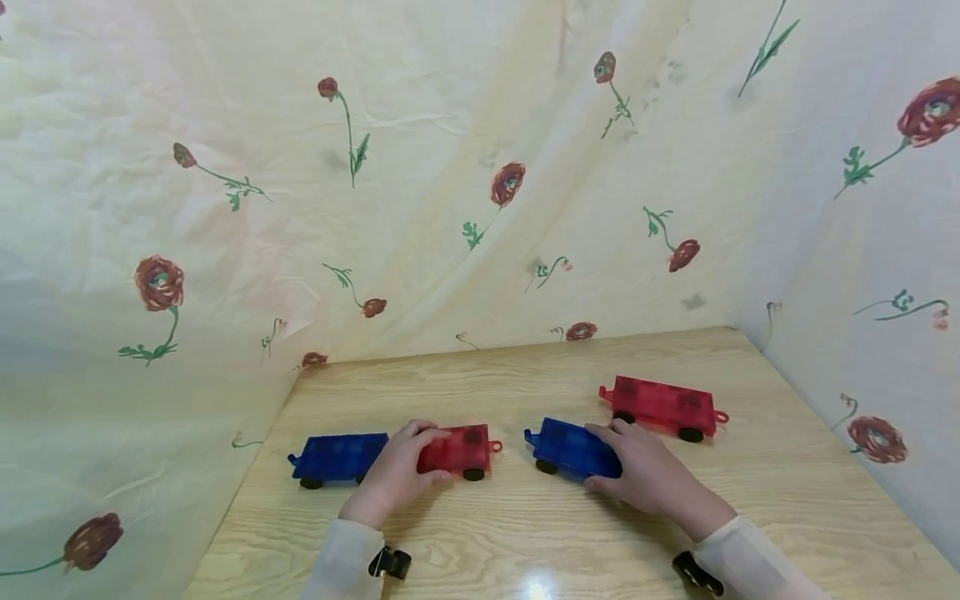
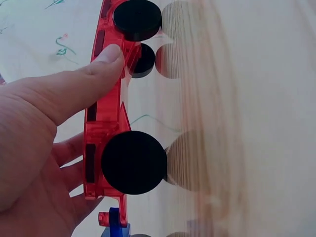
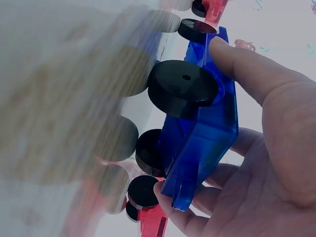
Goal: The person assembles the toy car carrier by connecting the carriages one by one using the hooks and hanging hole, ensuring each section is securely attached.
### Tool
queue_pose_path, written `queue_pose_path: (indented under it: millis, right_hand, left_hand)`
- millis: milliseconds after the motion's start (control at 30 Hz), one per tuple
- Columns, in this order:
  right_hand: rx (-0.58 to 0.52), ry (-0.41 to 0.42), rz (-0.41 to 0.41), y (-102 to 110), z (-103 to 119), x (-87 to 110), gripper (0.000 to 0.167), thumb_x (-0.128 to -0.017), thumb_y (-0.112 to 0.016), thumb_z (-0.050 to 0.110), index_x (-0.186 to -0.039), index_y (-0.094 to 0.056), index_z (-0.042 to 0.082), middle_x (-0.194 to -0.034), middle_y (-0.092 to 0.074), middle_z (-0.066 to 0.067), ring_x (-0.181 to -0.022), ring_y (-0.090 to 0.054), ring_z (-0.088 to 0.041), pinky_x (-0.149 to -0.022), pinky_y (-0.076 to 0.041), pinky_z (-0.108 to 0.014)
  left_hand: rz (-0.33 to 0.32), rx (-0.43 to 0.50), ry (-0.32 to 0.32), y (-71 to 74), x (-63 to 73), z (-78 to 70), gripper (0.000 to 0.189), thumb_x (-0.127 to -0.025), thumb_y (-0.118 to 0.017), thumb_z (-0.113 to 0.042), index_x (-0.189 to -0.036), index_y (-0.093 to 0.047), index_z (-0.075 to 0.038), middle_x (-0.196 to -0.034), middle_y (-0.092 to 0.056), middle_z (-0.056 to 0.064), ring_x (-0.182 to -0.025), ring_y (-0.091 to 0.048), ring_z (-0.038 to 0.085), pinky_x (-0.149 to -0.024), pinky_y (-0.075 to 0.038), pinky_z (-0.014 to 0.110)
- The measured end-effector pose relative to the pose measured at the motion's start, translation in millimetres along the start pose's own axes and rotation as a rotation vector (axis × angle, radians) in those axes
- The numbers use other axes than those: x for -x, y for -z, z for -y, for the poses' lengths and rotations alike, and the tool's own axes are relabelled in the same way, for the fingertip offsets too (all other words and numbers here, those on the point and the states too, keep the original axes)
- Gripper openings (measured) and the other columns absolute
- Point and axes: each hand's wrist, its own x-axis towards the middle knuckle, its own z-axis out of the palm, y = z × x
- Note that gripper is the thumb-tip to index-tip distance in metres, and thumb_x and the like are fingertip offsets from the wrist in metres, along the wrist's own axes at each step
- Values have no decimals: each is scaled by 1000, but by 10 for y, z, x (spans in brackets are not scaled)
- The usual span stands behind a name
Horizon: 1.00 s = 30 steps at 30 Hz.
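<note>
My left hand (image 1: 397,475) grips a clear red toy train car (image 1: 459,450) with black wheels, thumb along the near side. The red hook at its left end meets a blue ring (image 2: 114,219), part of the left blue toy train car (image 1: 341,457). My right hand (image 1: 648,471) holds another blue toy train car (image 1: 566,443) by its right part, thumb on one side and fingers on the other. Its hook faces the ring on the held red car, with a gap of tabletop between them. Fingers hide the right end of this blue car.
A second red toy train car (image 1: 663,404) stands behind my right hand, its hook to the left and ring to the right. The wooden table (image 1: 480,550) meets a flowered cloth (image 1: 420,208) at the back and sides.
</note>
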Motion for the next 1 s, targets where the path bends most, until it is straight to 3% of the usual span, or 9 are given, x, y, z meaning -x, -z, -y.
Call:
queue_pose_path:
  millis: [167,367,667,1000]
  right_hand:
    - [-10,2,8,4,1,8,85,-80,-88,56,-149,-60,15,-133,-61,-16,-114,-62,-37,-94,-53,-62]
    - [-36,3,31,16,24,26,85,-81,-87,56,-151,-58,16,-147,-55,-24,-126,-57,-48,-99,-49,-68]
    - [-50,36,48,4,87,38,82,-81,-90,50,-149,-59,16,-139,-60,-15,-118,-61,-38,-98,-52,-63]
    - [-91,33,68,3,107,65,83,-83,-88,47,-150,-56,10,-149,-55,-21,-132,-54,-48,-104,-46,-68]
  left_hand:
    - [1,-31,-16,1,5,6,62,-85,-88,-41,-141,-66,-26,-145,-58,1,-135,-50,32,-110,-43,59]
    - [7,-1,-24,18,18,3,60,-84,-89,-40,-138,-67,-27,-141,-61,-3,-133,-51,28,-110,-44,59]
    - [6,31,-9,4,38,2,58,-84,-89,-38,-138,-67,-29,-141,-60,-8,-135,-51,25,-110,-45,56]
    - [14,87,-16,33,57,20,59,-85,-88,-38,-139,-67,-28,-143,-59,-6,-133,-52,26,-106,-50,52]
